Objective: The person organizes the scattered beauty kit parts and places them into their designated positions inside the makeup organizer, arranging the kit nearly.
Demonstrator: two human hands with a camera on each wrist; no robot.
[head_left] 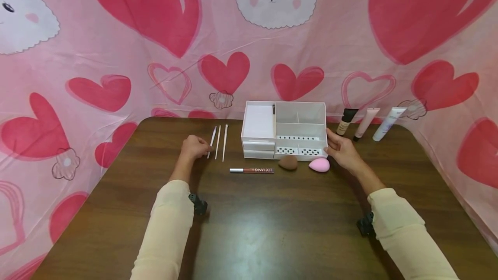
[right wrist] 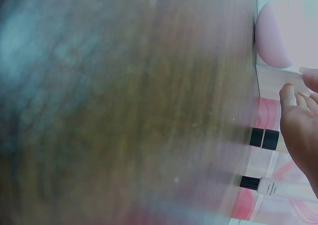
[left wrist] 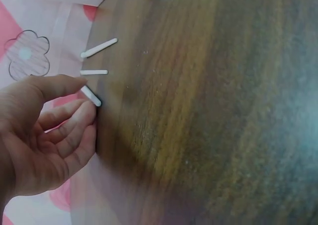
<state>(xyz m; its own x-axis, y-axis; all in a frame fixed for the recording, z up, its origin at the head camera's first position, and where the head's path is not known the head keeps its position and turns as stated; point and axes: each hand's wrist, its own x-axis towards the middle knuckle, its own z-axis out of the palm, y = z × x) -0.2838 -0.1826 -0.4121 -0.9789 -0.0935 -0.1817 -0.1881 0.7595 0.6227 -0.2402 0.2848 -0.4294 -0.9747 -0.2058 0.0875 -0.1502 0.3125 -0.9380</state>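
Note:
My left hand (head_left: 195,147) is at the leftmost of three thin white sticks (head_left: 212,141) that look like slim makeup brushes. In the left wrist view, thumb and fingers pinch this stick (left wrist: 91,96), its lower end showing past them. Beside it lie the middle stick (head_left: 218,142) and the right stick (head_left: 225,143). My right hand (head_left: 343,152) rests with fairly straight fingers against the right side of a white makeup organizer (head_left: 258,138). A pink makeup sponge (head_left: 319,165) and a brown sponge (head_left: 288,162) sit at the organizer's front.
A lip gloss tube (head_left: 251,170) lies before the organizer. To the right stand a black-capped foundation tube (head_left: 344,125), a pink tube (head_left: 367,123) and a white tube (head_left: 389,124). Heart-printed cloth (head_left: 268,46) hangs behind the brown table (head_left: 249,237).

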